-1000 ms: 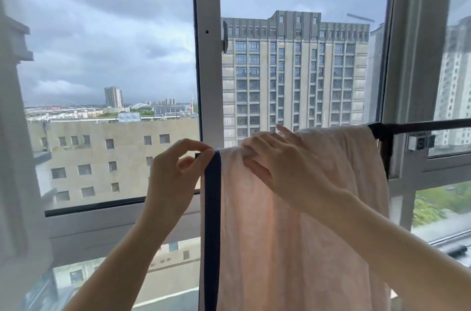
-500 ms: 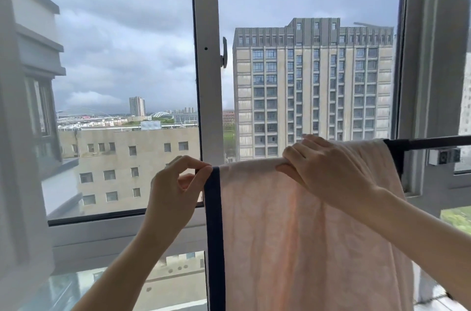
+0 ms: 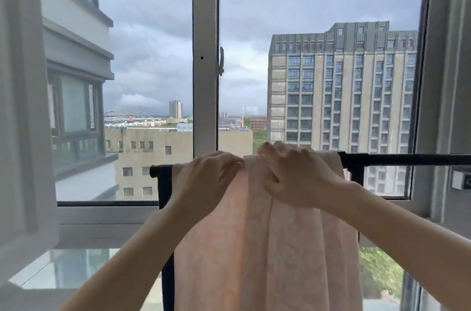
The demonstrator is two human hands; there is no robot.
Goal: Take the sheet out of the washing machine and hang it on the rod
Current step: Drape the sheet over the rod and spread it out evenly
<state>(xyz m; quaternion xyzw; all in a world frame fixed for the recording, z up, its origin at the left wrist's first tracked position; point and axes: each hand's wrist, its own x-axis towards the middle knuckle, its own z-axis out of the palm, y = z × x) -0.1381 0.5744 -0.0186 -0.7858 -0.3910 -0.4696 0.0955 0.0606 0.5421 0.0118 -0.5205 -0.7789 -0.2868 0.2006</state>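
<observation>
- The pale pink sheet (image 3: 267,247) is hanging over the black rod (image 3: 397,159), draping straight down toward 6 o'clock.
- The left hand (image 3: 206,178) is pinching the sheet's top fold — fingers curled together.
- The right hand (image 3: 290,173), at its 3 o'clock, is gripping the bunched fabric — fingers curled over the rod.
- The window frame (image 3: 205,56) is standing at 12 o'clock.

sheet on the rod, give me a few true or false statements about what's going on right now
1. The pink sheet is draped over the black rod. True.
2. Only one hand touches the sheet. False: the left hand and the right hand both grip it at the top.
3. The sheet covers the whole rod. False: the rod shows bare to the right of the sheet.
4. The hands sit close together near the rod. True.
5. The sheet is dark blue. False: it is pale pink.
</observation>
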